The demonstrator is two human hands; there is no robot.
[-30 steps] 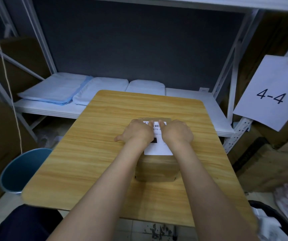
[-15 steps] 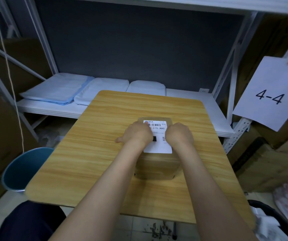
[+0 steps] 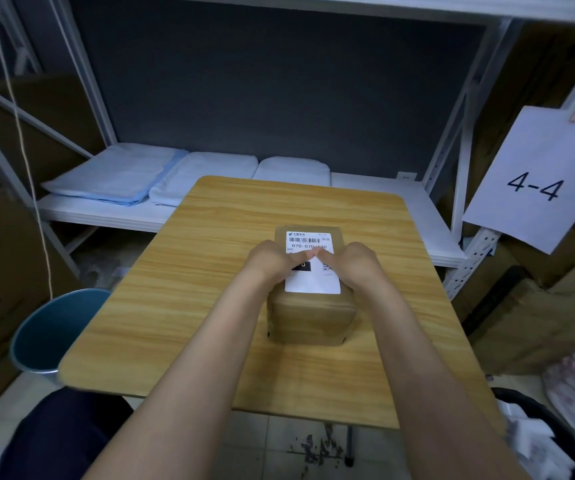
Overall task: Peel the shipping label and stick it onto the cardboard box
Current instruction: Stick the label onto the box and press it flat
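A small brown cardboard box (image 3: 310,320) stands in the middle of the wooden table (image 3: 189,289). A white shipping label (image 3: 312,284) with a barcode lies flat on the box's top face. My left hand (image 3: 274,261) and my right hand (image 3: 355,263) rest on the box top from either side. Their fingertips meet and press on the middle of the label. Neither hand holds anything. The hands hide the label's middle band and side edges.
A blue bin (image 3: 48,334) stands on the floor at the table's left, and a black bin (image 3: 549,441) with crumpled paper at the lower right. Behind the table is a white shelf (image 3: 383,192) with folded cloths (image 3: 119,176). A "4-4" sign (image 3: 535,181) hangs at right.
Both hands have slid toward me down the label, uncovering its barcode and number line. Their fingertips now meet at the label's middle. The box has not moved.
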